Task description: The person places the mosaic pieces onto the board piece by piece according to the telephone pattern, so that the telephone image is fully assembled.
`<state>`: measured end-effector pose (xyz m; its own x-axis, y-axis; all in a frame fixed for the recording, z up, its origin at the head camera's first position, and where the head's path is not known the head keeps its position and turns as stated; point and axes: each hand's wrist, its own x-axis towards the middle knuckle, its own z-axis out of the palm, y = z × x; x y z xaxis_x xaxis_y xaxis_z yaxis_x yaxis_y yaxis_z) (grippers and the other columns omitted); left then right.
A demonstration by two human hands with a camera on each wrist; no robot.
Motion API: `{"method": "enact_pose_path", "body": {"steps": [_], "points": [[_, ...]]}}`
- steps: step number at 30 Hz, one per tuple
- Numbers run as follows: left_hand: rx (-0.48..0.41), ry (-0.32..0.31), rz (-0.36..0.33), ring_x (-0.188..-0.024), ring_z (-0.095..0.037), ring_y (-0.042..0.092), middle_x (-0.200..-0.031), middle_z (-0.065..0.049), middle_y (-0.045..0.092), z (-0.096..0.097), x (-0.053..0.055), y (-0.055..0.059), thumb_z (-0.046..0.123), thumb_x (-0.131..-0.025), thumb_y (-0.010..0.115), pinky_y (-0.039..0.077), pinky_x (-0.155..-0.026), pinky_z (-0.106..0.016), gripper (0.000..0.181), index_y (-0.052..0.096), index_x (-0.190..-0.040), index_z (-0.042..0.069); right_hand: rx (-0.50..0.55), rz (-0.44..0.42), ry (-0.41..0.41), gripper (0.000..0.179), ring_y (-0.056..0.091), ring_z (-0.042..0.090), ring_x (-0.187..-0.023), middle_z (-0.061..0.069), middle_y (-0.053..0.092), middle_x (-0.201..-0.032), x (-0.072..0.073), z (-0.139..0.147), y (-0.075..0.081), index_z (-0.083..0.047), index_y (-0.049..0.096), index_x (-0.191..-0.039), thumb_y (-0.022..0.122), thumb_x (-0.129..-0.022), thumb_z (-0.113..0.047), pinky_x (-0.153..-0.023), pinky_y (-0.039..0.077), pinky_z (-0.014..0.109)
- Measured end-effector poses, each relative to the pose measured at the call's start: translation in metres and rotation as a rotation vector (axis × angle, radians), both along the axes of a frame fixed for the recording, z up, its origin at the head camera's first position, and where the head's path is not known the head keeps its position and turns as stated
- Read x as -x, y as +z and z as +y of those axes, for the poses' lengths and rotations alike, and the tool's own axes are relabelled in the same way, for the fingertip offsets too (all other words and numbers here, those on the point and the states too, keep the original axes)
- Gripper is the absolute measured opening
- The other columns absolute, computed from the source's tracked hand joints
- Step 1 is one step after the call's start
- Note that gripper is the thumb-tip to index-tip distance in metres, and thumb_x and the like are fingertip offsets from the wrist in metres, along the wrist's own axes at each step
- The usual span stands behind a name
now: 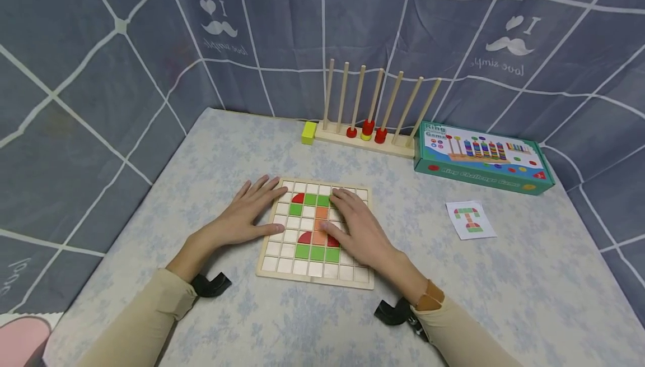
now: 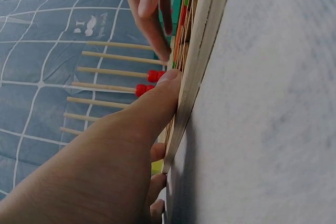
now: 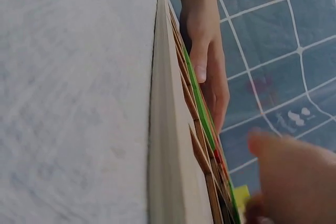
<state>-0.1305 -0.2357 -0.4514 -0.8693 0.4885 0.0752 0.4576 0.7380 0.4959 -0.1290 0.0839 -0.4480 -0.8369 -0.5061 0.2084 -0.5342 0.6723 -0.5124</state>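
A wooden grid board (image 1: 322,280) lies on the table. Green square tiles (image 1: 317,252), orange square tiles (image 1: 321,212) and red quarter-round tiles (image 1: 298,198) sit in some of its cells, forming a T-like figure. My left hand (image 1: 242,218) rests at the board's left side, fingers spread, with the thumb (image 2: 167,80) on its edge. Over the right part of the board is my right hand (image 1: 360,232), fingers apart and slightly bent, hiding some cells. Nothing shows between its fingers. In the right wrist view its thumb (image 3: 289,171) is blurred and stands off the board.
A printed card (image 1: 471,221) with a matching coloured figure lies right of the board. Behind stand a wooden peg rack (image 1: 393,145) with red and yellow rings, a yellow block (image 1: 308,133) and a green game box (image 1: 484,157). A grey-blue curtain (image 1: 282,31) encloses the table.
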Motion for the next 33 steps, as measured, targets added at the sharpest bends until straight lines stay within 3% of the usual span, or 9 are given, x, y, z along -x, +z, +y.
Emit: {"method": "enact_pose_path", "body": {"steps": [4, 8, 13, 17, 20, 23, 27, 33], "points": [[0.006, 0.005, -0.01, -0.164, -0.04, 0.008, -0.176, -0.013, 0.021, -0.001, -0.001, 0.001, 0.051, -0.095, 0.075, 0.0, -0.129, -0.066, 0.089, 0.034, -0.167, 0.018, 0.082, 0.067, -0.11, 0.054, 0.054, 0.03, -0.136, 0.013, 0.064, -0.143, 0.003, 0.003, -0.002, -0.002, 0.065, -0.141, 0.069, -0.103, -0.039, -0.112, 0.049, 0.048], [0.013, 0.015, -0.003, -0.164, -0.04, 0.008, -0.176, -0.014, 0.021, -0.002, -0.002, 0.002, 0.05, -0.094, 0.076, 0.001, -0.129, -0.066, 0.09, 0.034, -0.167, 0.018, 0.11, 0.104, -0.091, 0.045, 0.059, 0.028, -0.124, 0.012, 0.069, -0.131, 0.006, 0.003, -0.002, 0.0, 0.072, -0.13, 0.073, -0.101, -0.034, -0.104, 0.053, 0.046], [0.005, 0.018, -0.02, -0.164, -0.04, 0.008, -0.176, -0.013, 0.02, -0.002, -0.004, 0.003, 0.05, -0.094, 0.076, 0.0, -0.13, -0.065, 0.09, 0.034, -0.167, 0.018, 0.056, 0.047, -0.072, 0.048, 0.057, 0.029, -0.131, 0.013, 0.067, -0.137, 0.007, -0.002, 0.005, -0.002, 0.071, -0.133, 0.073, -0.1, -0.037, -0.108, 0.052, 0.047], [0.01, 0.024, -0.025, -0.164, -0.039, 0.007, -0.176, -0.012, 0.02, -0.003, -0.005, 0.003, 0.05, -0.095, 0.075, 0.0, -0.13, -0.065, 0.089, 0.034, -0.167, 0.018, -0.071, -0.008, 0.038, 0.064, 0.048, 0.03, -0.144, 0.014, 0.055, -0.154, 0.013, -0.021, 0.015, -0.006, 0.061, -0.148, 0.068, -0.101, -0.049, -0.118, 0.044, 0.051], [0.011, 0.023, -0.023, -0.165, -0.039, 0.007, -0.177, -0.012, 0.02, -0.002, -0.005, 0.003, 0.051, -0.096, 0.074, 0.0, -0.13, -0.065, 0.088, 0.033, -0.167, 0.019, -0.142, 0.002, 0.169, 0.07, 0.044, 0.029, -0.149, 0.013, 0.05, -0.159, 0.02, -0.037, 0.021, -0.008, 0.055, -0.153, 0.061, -0.103, -0.057, -0.122, 0.039, 0.052], [0.011, 0.012, -0.021, -0.165, -0.039, 0.007, -0.177, -0.012, 0.019, -0.001, -0.004, 0.003, 0.052, -0.096, 0.073, 0.001, -0.129, -0.066, 0.088, 0.033, -0.167, 0.019, -0.189, 0.02, 0.247, 0.069, 0.043, 0.03, -0.15, 0.012, 0.049, -0.16, 0.023, -0.047, 0.023, -0.009, 0.055, -0.154, 0.058, -0.105, -0.058, -0.123, 0.038, 0.05], [0.012, -0.002, -0.018, -0.165, -0.039, 0.007, -0.177, -0.012, 0.019, 0.001, -0.002, 0.004, 0.053, -0.097, 0.072, 0.001, -0.129, -0.066, 0.088, 0.033, -0.167, 0.019, -0.242, 0.027, 0.262, 0.067, 0.042, 0.031, -0.152, 0.01, 0.049, -0.162, 0.024, -0.048, 0.022, -0.009, 0.054, -0.155, 0.058, -0.106, -0.054, -0.125, 0.037, 0.049], [0.021, -0.004, -0.018, -0.164, -0.039, 0.007, -0.177, -0.012, 0.019, 0.0, -0.001, 0.005, 0.052, -0.097, 0.073, 0.001, -0.129, -0.066, 0.088, 0.032, -0.168, 0.018, -0.237, 0.037, 0.284, 0.068, 0.042, 0.03, -0.152, 0.009, 0.048, -0.164, 0.024, -0.045, 0.02, -0.009, 0.05, -0.158, 0.058, -0.106, -0.053, -0.126, 0.035, 0.048]]}}
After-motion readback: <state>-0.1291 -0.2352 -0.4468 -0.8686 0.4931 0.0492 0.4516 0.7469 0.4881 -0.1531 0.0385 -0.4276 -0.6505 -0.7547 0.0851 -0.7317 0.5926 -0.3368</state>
